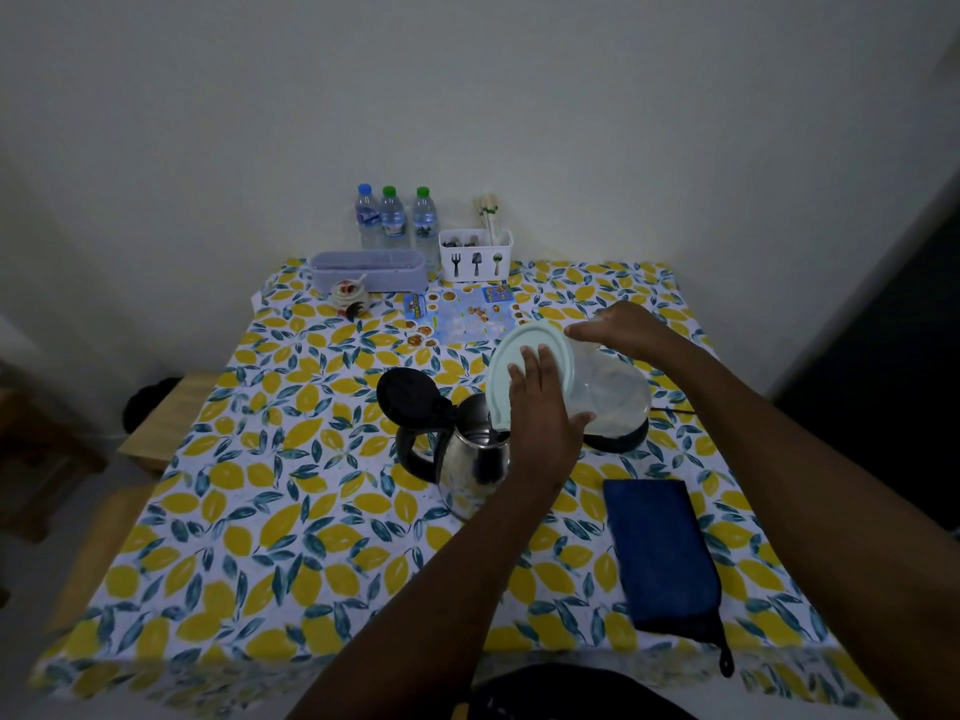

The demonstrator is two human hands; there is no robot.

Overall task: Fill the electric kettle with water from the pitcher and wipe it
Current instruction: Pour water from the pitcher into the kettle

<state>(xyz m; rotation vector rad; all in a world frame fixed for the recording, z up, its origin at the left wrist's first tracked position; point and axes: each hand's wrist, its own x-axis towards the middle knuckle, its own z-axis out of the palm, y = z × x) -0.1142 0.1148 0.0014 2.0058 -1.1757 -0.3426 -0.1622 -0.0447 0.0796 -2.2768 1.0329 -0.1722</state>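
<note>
A steel electric kettle (470, 465) with a black handle stands mid-table, its black lid (402, 397) flipped open to the left. A clear pitcher (608, 392) with a pale green lid (524, 356) is tipped over the kettle's mouth. My left hand (543, 413) presses flat against the pitcher's lid. My right hand (618, 330) grips the pitcher's body from above. A folded blue cloth (660, 553) lies on the table to the right of the kettle. Any water stream is hidden by my left hand.
The kettle's black base (618, 439) sits behind the pitcher. Along the far edge stand three water bottles (395, 220), a lilac container (371, 270), a white cutlery holder (475, 254) and a small ornament (350, 298). A printed sheet (460, 317) lies behind the kettle. Wooden benches (171, 423) stand at the left.
</note>
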